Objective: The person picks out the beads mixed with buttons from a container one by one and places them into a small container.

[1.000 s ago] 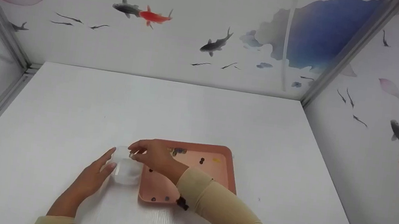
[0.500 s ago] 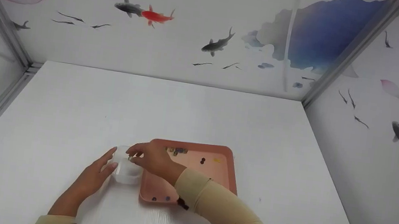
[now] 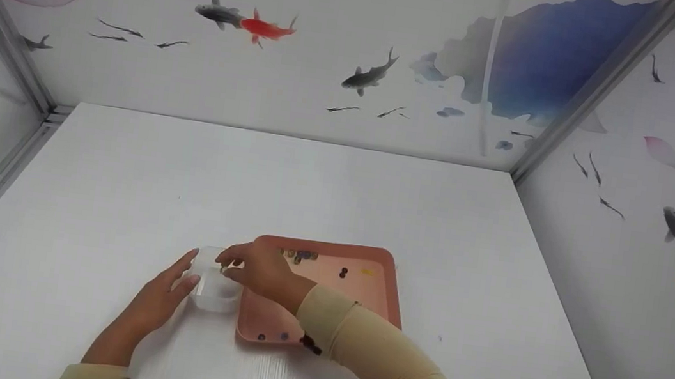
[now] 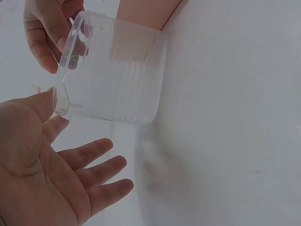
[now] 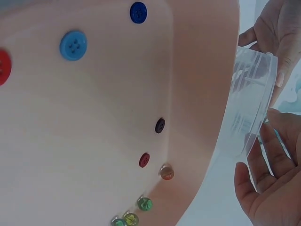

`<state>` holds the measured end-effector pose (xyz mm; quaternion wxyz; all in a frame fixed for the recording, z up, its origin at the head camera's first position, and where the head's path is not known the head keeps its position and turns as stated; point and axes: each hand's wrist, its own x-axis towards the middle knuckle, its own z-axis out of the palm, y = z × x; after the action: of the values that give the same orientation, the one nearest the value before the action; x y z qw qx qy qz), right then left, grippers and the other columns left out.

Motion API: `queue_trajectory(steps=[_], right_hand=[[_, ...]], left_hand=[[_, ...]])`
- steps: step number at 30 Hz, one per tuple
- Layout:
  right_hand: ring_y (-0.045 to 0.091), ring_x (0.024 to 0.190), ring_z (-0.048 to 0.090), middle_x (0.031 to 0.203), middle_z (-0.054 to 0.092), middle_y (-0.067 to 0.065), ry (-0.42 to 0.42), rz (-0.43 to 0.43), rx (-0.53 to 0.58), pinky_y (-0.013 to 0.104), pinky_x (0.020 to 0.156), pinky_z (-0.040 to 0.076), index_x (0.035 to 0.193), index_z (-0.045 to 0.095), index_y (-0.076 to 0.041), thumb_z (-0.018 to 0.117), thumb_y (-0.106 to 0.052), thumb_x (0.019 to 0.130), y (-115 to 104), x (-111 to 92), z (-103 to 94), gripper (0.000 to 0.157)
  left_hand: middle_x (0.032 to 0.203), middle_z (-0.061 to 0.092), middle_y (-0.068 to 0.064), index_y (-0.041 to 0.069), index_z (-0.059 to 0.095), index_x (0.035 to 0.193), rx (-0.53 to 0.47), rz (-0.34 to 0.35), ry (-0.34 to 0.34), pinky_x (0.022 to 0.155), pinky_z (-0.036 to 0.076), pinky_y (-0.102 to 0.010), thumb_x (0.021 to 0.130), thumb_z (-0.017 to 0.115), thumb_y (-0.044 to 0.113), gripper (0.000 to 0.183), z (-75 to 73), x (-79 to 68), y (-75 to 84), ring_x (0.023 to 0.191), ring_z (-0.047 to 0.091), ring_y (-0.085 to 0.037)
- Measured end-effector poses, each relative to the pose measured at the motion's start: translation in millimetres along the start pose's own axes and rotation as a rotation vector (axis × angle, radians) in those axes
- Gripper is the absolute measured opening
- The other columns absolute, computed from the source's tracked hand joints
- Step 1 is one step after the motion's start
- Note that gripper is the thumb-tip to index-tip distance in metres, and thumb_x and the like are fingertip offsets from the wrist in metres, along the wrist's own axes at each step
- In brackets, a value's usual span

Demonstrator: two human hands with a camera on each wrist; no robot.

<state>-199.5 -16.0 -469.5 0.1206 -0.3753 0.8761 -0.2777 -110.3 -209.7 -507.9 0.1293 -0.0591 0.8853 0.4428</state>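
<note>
A clear plastic tub (image 3: 215, 293) stands on the white table, against the left side of the salmon tray (image 3: 396, 287). My left hand (image 3: 153, 302) is beside the tub, its thumb and index finger at the rim; the other fingers (image 4: 101, 174) are spread out straight in the left wrist view. Over the tub's mouth, my right hand (image 3: 260, 267) pinches a small glass marble (image 4: 74, 60) between thumb and index finger. In the right wrist view, the tray holds loose buttons, such as a light blue button (image 5: 73, 45), and glass marbles, among them a green marble (image 5: 145, 203).
Further buttons lie in the tray, including a dark blue button (image 5: 138, 12) and a red button (image 5: 3, 67). Printed panels (image 3: 297, 101) with fish and petals border the table at the back and sides.
My right hand has come down slightly over the tub, still pinching the marble. My left hand keeps its place at the rim, and the tub and tray stay put.
</note>
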Motion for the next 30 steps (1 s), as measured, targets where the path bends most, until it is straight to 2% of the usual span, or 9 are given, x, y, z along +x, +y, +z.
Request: queue_trajectory(steps=[6,13,21,30], right_hand=[[0.006,0.103,0.063,0.112,0.071,-0.007,-0.002,0.02,-0.019,0.016,0.086,0.049,0.117,0.071,-0.017,0.071,-0.016,0.09,-1.2,1.0,-0.4,0.028],[0.004,0.11,0.061,0.119,0.067,-0.011,0.003,0.052,-0.019,0.02,0.092,0.049,0.121,0.069,-0.021,0.07,-0.016,0.091,-3.8,-0.8,-2.4,0.031],[0.005,0.127,0.05,0.132,0.06,-0.008,0.027,0.011,-0.038,0.023,0.104,0.041,0.13,0.062,-0.02,0.07,-0.019,0.091,-2.5,-2.3,-2.9,0.039],[0.01,0.136,0.041,0.144,0.05,-0.006,0.082,0.005,-0.061,0.026,0.109,0.037,0.14,0.052,-0.023,0.074,-0.027,0.087,-0.7,-2.7,-4.1,0.057]], left_hand=[[0.157,0.021,-0.022,0.016,0.017,0.156,-0.004,0.003,0.003,0.109,0.022,-0.067,0.099,0.034,0.06,0.074,-0.2,0.0,0.3,0.141,0.021,-0.049],[0.156,0.022,-0.023,0.017,0.017,0.156,-0.018,-0.008,-0.005,0.108,0.021,-0.069,0.103,0.038,0.046,0.064,-0.2,-0.2,1.1,0.141,0.02,-0.05],[0.155,0.024,-0.026,0.017,0.017,0.156,-0.016,-0.017,-0.002,0.108,0.021,-0.069,0.102,0.037,0.05,0.066,0.3,0.4,0.8,0.141,0.02,-0.05],[0.155,0.025,-0.025,0.017,0.017,0.156,-0.004,-0.024,0.004,0.108,0.021,-0.068,0.102,0.037,0.049,0.065,0.4,0.9,2.3,0.14,0.02,-0.05]])
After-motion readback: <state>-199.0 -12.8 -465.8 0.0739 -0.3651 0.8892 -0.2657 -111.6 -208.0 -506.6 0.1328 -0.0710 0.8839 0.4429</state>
